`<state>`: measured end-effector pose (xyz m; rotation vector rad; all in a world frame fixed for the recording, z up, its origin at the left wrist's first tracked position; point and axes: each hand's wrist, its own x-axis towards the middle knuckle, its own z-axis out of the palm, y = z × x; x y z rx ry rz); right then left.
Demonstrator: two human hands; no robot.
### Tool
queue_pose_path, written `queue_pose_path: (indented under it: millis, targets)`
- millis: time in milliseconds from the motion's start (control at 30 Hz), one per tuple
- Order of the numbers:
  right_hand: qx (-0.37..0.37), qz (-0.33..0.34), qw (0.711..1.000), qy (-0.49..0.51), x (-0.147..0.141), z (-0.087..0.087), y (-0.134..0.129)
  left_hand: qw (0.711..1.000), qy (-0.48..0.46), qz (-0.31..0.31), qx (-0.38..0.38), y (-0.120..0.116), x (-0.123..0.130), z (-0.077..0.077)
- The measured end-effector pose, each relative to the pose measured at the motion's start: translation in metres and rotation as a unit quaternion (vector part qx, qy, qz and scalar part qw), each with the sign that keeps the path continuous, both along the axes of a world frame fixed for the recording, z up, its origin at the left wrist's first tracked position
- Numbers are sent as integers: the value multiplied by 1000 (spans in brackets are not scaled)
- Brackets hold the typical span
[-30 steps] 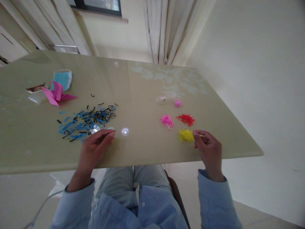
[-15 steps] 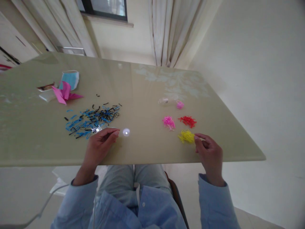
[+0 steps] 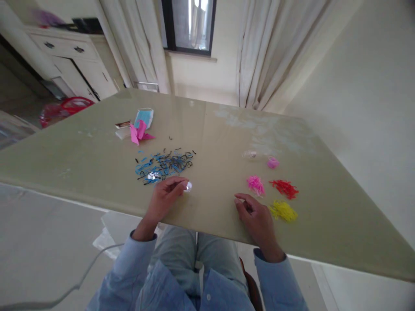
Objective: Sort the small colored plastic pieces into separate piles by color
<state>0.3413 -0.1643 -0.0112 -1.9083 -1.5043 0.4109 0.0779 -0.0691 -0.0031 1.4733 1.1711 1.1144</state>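
A mixed pile of blue and black rubber bands (image 3: 171, 162) lies spread on the table, just beyond my left hand (image 3: 167, 195). Thumb and index finger of that hand are pinched together; anything between them is too small to make out. To the right, my right hand (image 3: 256, 218) hovers over the table near its front edge, thumb and forefinger tips close together. I cannot make out what they hold. Beside it sit small heaps of yellow rubber bands (image 3: 283, 211), pink rubber bands (image 3: 256, 185) and red rubber bands (image 3: 285, 188).
At the back left of the table (image 3: 207, 142) are a pink folded paper (image 3: 139, 133), a blue face mask (image 3: 144, 117) and a small clear packet (image 3: 122, 134). A clear plastic piece (image 3: 250, 154) and a pink roll (image 3: 272, 163) lie behind the coloured heaps.
My right hand has moved left, away from the yellow heap, toward the middle of the table. My left hand stays pinched near the blue and black pile. The camera view has turned left.
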Motion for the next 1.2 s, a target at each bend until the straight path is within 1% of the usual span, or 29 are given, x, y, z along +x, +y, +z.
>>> queue_pose_path:
  millis: [133, 233, 300, 400, 467, 533, 600, 667, 767, 1000, 1200]
  targets:
    - [-20, 2, 1000, -13, 5, 0, 9, 999, 6, 40, 16, 14, -18, 5]
    - [-16, -5, 1000, -24, 5, -2, 8, 994, 52, 83, 45, 33, -36, 8]
    - [-15, -6, 999, -28, 6, -3, 6, 983, 122, 124, 66, 46, -49, 10]
    - [-20, -10, 999, -34, 7, -4, 5, 946, 262, 168, 95, 65, -64, 12]
    - [-21, -16, 999, -39, 9, -5, 6, 918, 348, 162, 102, 75, -71, 14]
    - [-17, -23, 999, -43, 11, -6, 7, 895, 419, 125, 87, 82, -75, 15]
    - [-9, -26, 999, -47, 13, -8, 7, 882, 460, 82, 65, 87, -77, 15]
    - [1, -24, 999, -48, 15, -10, 8, 879, 471, 60, 54, 90, -77, 15]
    - [13, -19, 999, -45, 17, -11, 8, 878, 473, 55, 45, 94, -78, 15]
    - [35, -18, 999, -32, 18, -8, 9, 875, 478, 72, 26, 98, -84, 18]
    - [17, -22, 999, -24, 20, -9, 9, 874, 477, 84, 44, 100, -83, 18]
